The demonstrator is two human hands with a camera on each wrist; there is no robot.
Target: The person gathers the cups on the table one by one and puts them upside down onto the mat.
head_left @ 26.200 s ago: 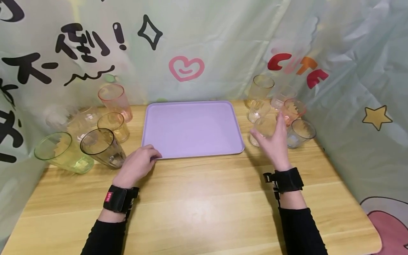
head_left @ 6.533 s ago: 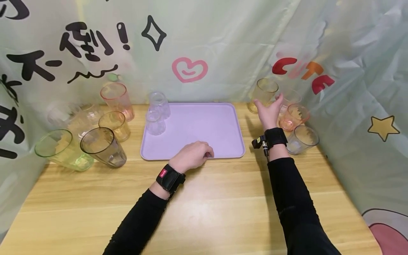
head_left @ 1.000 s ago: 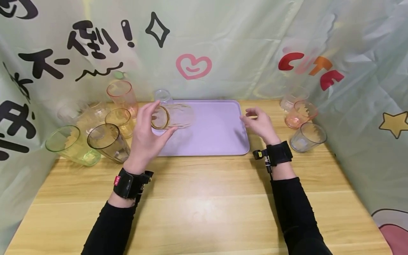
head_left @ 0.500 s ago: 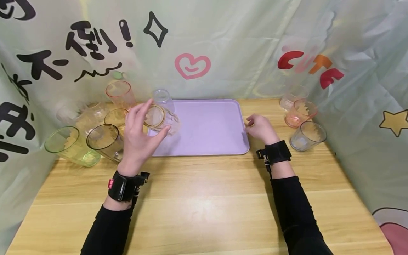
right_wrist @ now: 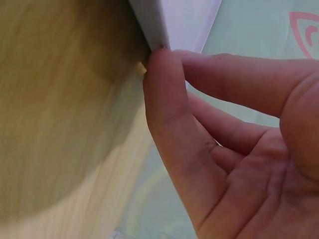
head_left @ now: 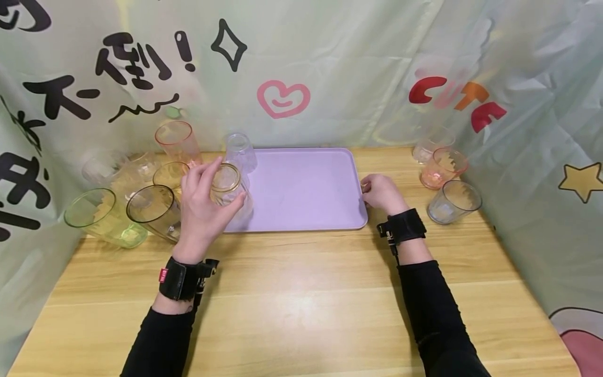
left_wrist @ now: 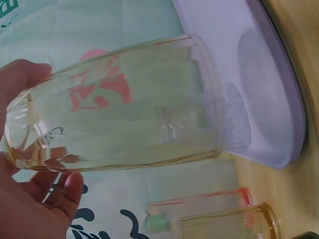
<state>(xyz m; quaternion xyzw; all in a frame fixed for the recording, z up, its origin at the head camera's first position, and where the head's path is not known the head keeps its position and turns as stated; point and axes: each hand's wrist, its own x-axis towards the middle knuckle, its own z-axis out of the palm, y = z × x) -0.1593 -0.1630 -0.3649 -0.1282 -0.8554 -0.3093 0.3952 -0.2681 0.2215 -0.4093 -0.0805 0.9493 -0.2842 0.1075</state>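
Note:
My left hand [head_left: 200, 209] grips a tall amber-tinted drinking glass [left_wrist: 134, 109] around its base. The glass is bottom up, its rim close over the front left of the purple tray [head_left: 306, 188]. Just behind it, a clear glass [head_left: 239, 149] stands upside down on the tray's back left; another clear glass [left_wrist: 237, 117] shows near the held rim in the left wrist view. My right hand [head_left: 383, 192] pinches the tray's right edge between thumb and forefinger, as the right wrist view shows.
Left of the tray stand a green glass [head_left: 108, 220], a dark-rimmed glass [head_left: 157, 212], a pink glass [head_left: 179, 141] and several others. On the right are a grey glass [head_left: 452, 201], an orange glass [head_left: 443, 168] and a clear glass [head_left: 431, 145]. A printed cloth [head_left: 339, 78] hangs behind.
Clear glasses have gone from the right side to the tray. The amber glass has come from the back right, turned from sideways to bottom up and lowered. My right hand has taken the tray's edge.

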